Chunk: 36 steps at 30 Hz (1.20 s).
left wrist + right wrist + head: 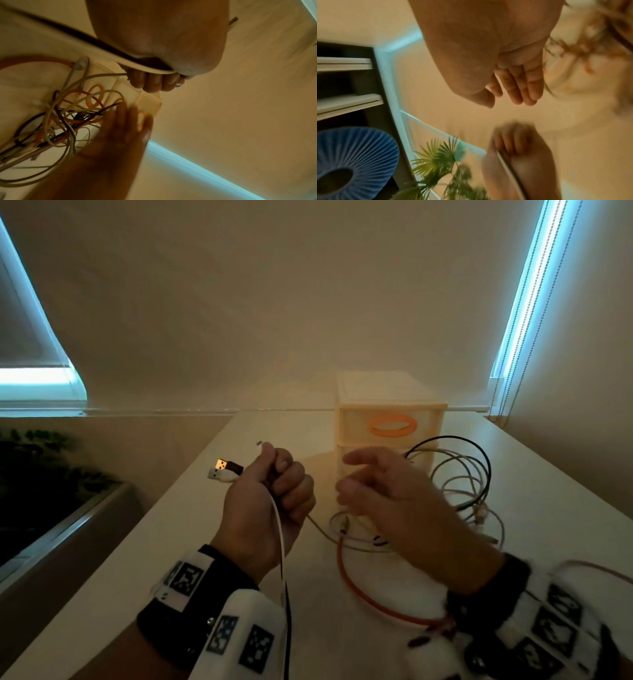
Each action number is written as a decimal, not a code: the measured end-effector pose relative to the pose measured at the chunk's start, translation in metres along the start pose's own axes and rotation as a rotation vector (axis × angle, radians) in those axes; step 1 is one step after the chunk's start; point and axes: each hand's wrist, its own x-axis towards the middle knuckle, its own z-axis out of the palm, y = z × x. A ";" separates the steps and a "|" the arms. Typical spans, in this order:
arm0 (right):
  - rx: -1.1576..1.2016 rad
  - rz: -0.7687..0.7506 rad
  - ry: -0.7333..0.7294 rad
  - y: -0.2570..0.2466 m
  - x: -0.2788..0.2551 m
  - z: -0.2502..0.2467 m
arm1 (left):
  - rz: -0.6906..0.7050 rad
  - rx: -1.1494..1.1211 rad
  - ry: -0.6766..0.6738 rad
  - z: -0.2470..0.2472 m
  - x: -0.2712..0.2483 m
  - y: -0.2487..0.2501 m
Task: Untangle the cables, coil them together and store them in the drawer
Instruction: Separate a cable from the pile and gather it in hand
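My left hand (275,484) is raised over the white table (191,542), fist closed around a white cable (279,529) and a black one. Their USB plugs (224,469) stick out to its left, and both cables hang down towards my wrist. My right hand (363,477) hovers with relaxed, spread fingers and nothing in it, just above a loose tangle of black and white cables (462,484). An orange cable (359,587) curves from the tangle towards my right wrist. Behind stands a cream drawer unit (390,402) with an orange handle (392,425), its drawers closed. The left wrist view shows my fingers (154,82) curled over the white cable (137,65).
The table's left edge drops to a planter with dark foliage (51,474). A wall and window blinds stand close behind the drawer unit. In the right wrist view a blue pleated object (351,159), shelves (342,65) and a palm-like plant (436,155) lie off to the side.
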 end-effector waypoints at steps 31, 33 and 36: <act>-0.195 -0.234 -0.273 0.038 0.005 0.008 | -0.209 -0.002 -0.121 -0.003 0.004 -0.010; -0.211 -0.209 -0.338 0.042 0.004 0.013 | -0.135 -0.069 -0.048 -0.003 0.004 -0.005; -0.316 -0.168 -0.265 0.050 0.010 0.003 | -0.067 -0.170 -0.038 -0.009 0.007 0.008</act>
